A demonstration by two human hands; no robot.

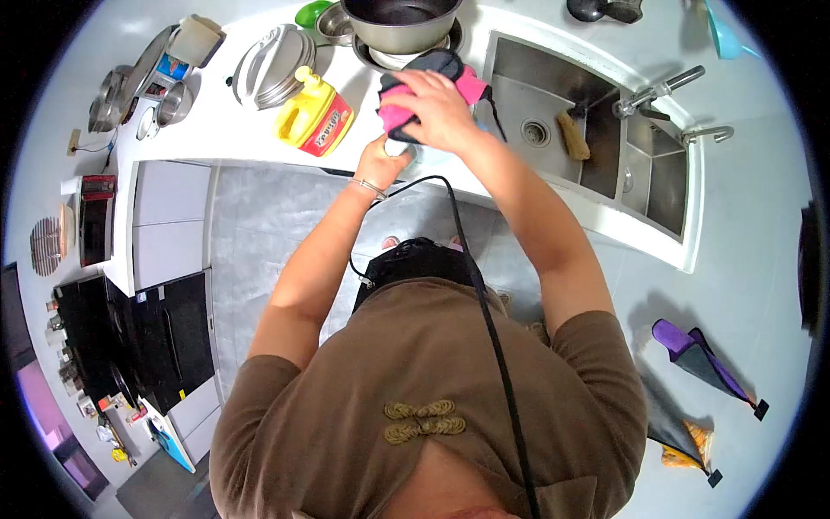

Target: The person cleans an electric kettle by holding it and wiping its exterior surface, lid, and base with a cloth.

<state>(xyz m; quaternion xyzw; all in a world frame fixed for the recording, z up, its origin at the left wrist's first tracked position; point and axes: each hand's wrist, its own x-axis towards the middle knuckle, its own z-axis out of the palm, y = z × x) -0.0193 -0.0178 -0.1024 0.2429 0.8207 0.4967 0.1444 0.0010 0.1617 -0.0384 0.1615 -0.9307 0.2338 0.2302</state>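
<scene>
At the counter's front edge, my right hand [443, 114] is closed on a pink and dark grey cloth [471, 85], which bunches out around the fingers. Just below it, my left hand [379, 163] grips a small whitish thing [398, 147], mostly covered by the hand and cloth, so its kind is unclear. To the left of both hands stands a yellow detergent jug [313, 117] with a pump top and a red label. Behind the cloth, a large pot [403, 30] rests on the counter [225, 130].
A double sink [553, 164] with a tap [657, 91] lies to the right, holding a tan sponge-like piece [572, 137]. Stacked plates [278, 69] and metal bowls [175, 104] stand left. A black cable [484, 311] runs down my front. Folded cloths [705, 359] hang at right.
</scene>
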